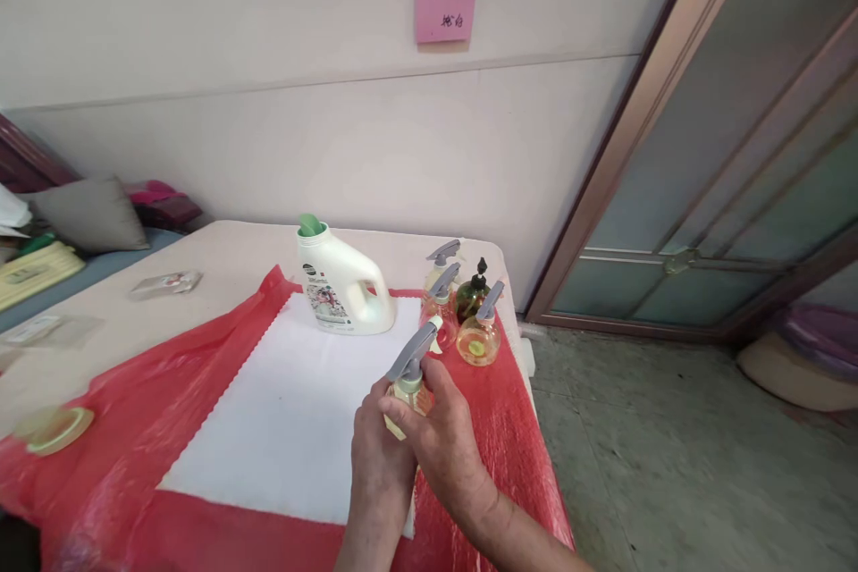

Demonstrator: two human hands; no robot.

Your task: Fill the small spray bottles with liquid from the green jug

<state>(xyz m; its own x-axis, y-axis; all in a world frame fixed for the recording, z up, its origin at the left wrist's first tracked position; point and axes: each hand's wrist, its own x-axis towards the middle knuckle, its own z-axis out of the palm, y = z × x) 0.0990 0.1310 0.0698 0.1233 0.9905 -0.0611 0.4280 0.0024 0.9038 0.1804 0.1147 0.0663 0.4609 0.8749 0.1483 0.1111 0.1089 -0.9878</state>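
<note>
Both my hands are closed around a clear spray bottle (397, 429) with a grey trigger head (413, 354) and a pale nozzle. My left hand (376, 447) wraps its body from the left, the fingers mostly hidden. From the right, my right hand (446, 438) grips it near the neck, thumb across the front. Just beyond stand more grey-headed spray bottles (478, 341) and a dark green pump bottle (471, 298). A white detergent jug (345, 286) with a green spout stands upright on a white cloth (281, 416), left of the spray bottles.
Red plastic sheeting (121, 429) lies under the cloth on the table (221, 255). At the left are a pale green lid or ring (62, 431) and a small clear package (166, 284). A pink note (447, 4) hangs on the wall; a glass-panelled door (670, 197) stands right.
</note>
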